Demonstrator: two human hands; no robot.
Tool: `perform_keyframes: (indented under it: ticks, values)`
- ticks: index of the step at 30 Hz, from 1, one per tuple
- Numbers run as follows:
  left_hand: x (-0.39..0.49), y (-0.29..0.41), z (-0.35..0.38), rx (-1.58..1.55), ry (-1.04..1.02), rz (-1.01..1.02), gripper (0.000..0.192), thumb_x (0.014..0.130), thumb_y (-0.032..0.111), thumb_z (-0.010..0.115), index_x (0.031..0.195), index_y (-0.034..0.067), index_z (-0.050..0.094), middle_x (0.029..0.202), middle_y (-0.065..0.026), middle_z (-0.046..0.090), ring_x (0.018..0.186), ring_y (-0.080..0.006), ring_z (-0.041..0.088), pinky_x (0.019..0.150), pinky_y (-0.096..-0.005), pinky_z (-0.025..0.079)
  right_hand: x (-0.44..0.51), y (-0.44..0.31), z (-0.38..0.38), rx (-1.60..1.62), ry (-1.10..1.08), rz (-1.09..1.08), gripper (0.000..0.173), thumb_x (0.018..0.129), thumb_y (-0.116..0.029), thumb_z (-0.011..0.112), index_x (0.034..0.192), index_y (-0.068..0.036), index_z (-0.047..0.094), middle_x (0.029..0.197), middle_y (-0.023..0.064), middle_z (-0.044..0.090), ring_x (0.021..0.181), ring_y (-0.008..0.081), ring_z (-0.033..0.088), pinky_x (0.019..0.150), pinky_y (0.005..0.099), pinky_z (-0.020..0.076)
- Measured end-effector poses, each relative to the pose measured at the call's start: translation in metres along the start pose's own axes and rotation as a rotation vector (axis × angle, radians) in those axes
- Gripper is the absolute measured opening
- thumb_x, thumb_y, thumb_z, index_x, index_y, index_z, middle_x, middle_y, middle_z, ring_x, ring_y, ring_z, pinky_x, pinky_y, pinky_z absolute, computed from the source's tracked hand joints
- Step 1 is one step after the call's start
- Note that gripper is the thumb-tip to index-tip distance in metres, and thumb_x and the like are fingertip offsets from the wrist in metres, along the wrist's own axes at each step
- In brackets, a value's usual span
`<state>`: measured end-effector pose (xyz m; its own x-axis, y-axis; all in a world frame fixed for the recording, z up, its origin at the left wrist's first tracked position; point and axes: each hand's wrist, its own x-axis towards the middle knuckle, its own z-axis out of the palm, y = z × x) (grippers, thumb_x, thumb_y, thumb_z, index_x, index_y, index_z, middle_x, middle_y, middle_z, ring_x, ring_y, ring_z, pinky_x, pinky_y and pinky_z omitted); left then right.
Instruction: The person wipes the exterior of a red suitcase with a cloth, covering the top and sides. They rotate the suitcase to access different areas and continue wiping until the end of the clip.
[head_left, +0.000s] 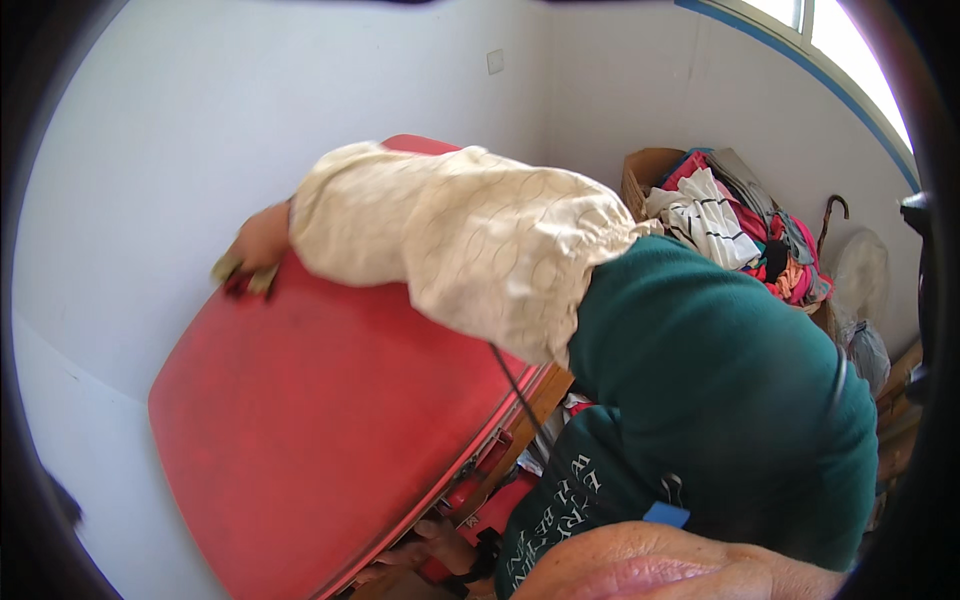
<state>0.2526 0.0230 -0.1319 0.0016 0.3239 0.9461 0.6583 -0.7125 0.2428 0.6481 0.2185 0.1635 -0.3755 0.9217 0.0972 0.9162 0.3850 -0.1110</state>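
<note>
A large red suitcase (315, 390) with rounded corners lies flat, its broad face up, close to the white wall. My right arm, in a cream sleeve cover over a green top, reaches across it. At the far left edge of the case, my right hand (261, 238) is closed on a crumpled cloth (251, 281), yellowish-green and dark red, slightly blurred. My left hand (431, 551), with a dark band at the wrist, is low in the view at the near side of the case. Its fingers are against or just beneath the rim; their grip is partly hidden.
A carton (645, 169) heaped with clothes (705, 214) stands in the corner. Beside it are a curved-handled cane (831, 217) and a plastic bag (868, 356). A wooden edge (551, 386) runs beneath the case, and a dark cord (521, 394) hangs before my chest.
</note>
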Motion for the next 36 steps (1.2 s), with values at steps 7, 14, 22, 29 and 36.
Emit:
perform_keyframes:
  ticks: [7,14,22,29,36]
  values:
    - [-0.002,-0.007,-0.001,-0.012,0.003,-0.010,0.084,0.108,0.060,0.038,0.171,0.009,0.015,0.175,-0.0301,0.001,0.161,-0.0533,0.005,0.124,-0.0760,0.007,-0.199,0.116,-0.046,-0.191,-0.037,0.544,0.055,0.100,-0.044,0.059,0.152,-0.026,0.049,0.147,0.0109,0.061,0.129,0.0379,0.062,0.109,0.0522,0.0474]
    - [-0.012,-0.018,0.005,-0.047,0.013,0.003,0.085,0.108,0.061,0.037,0.171,0.009,0.015,0.175,-0.0303,0.001,0.160,-0.0538,0.005,0.123,-0.0762,0.006,-0.283,0.100,-0.020,-0.117,-0.114,0.910,0.049,0.108,-0.046,0.042,0.135,-0.009,0.061,0.124,0.0229,0.071,0.118,0.0399,0.067,0.104,0.0502,0.0503]
    - [-0.008,-0.021,-0.006,-0.004,0.003,-0.031,0.088,0.107,0.065,0.035,0.170,0.007,0.014,0.175,-0.0287,0.000,0.160,-0.0549,0.002,0.123,-0.0770,0.005,-0.416,-0.111,0.004,-0.031,0.150,0.322,0.064,0.098,-0.022,0.069,0.158,-0.009,0.047,0.157,0.0202,0.052,0.148,0.0343,0.047,0.124,0.0496,0.0373]
    - [-0.030,-0.018,-0.002,0.007,0.007,-0.045,0.089,0.105,0.062,0.044,0.172,0.014,0.011,0.175,-0.0285,-0.004,0.161,-0.0516,-0.003,0.120,-0.0788,0.006,-0.305,-0.014,0.020,-0.038,0.031,0.704,0.055,0.109,-0.049,0.046,0.149,-0.012,0.052,0.144,0.0214,0.061,0.131,0.0367,0.060,0.112,0.0454,0.0481]
    - [-0.051,-0.028,0.000,0.039,-0.018,0.006,0.080,0.108,0.050,0.040,0.171,0.008,0.013,0.178,-0.0239,-0.001,0.163,-0.0468,-0.005,0.124,-0.0729,-0.002,-0.102,-0.086,0.118,0.054,0.016,-0.093,0.052,0.105,-0.032,0.051,0.153,-0.012,0.055,0.161,0.0119,0.051,0.146,0.0318,0.049,0.120,0.0450,0.0413]
